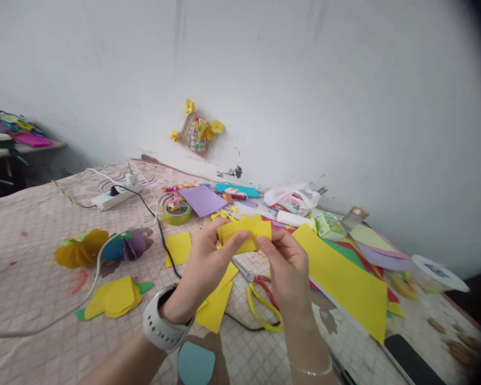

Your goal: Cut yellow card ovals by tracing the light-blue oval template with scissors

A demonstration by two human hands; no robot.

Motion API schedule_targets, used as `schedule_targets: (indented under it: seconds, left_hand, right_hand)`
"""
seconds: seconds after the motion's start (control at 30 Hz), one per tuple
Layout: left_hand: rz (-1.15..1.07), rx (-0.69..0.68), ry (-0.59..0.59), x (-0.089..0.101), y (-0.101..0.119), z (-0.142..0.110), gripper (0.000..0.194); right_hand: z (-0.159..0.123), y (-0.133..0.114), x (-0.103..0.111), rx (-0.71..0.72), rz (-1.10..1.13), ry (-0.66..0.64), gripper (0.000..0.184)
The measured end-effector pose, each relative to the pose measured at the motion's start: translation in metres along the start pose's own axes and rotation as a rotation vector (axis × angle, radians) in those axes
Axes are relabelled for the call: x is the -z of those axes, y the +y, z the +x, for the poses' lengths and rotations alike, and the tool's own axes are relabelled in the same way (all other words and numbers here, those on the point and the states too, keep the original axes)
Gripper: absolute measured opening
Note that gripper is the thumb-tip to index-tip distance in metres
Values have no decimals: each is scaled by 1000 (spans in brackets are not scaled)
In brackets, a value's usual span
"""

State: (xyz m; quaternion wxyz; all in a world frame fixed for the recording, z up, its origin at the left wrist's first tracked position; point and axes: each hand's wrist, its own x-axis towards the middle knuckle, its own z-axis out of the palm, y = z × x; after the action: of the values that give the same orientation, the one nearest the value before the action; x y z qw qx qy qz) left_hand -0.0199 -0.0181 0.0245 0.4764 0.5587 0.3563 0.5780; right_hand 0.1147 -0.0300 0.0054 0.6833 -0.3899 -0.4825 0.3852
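Note:
Both hands hold a small folded piece of yellow paper (246, 233) above the table. My left hand (202, 270), with a grey watch on its wrist, pinches the paper's left side. My right hand (289, 270), with a thin bracelet, pinches its right side. Below the hands lie yellow-handled scissors (262, 305) and more yellow paper pieces (215, 306).
A stack of coloured sheets (344, 275) with yellow on top lies at the right. Paper flowers (80, 248) and yellow petals (114, 297) lie at the left. A power strip (114, 198), tape roll (177, 213), purple sheet (202, 200), glue stick (294, 218) and black phone (412, 363) sit around.

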Motion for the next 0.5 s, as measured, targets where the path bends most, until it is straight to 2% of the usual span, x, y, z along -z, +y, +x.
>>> schedule_targets:
  seconds: [0.13, 0.23, 0.5]
  left_hand:
    - [145, -9, -76, 2, 3, -2, 23]
    - [158, -11, -142, 4, 6, -5, 21]
    - [37, -7, -105, 8, 19, -13, 21]
  right_hand:
    - [1, -7, 9, -36, 25, -19, 18]
    - [-2, -12, 11, -87, 50, -58, 14]
    - [-9, -18, 9, -65, 90, -11, 14]
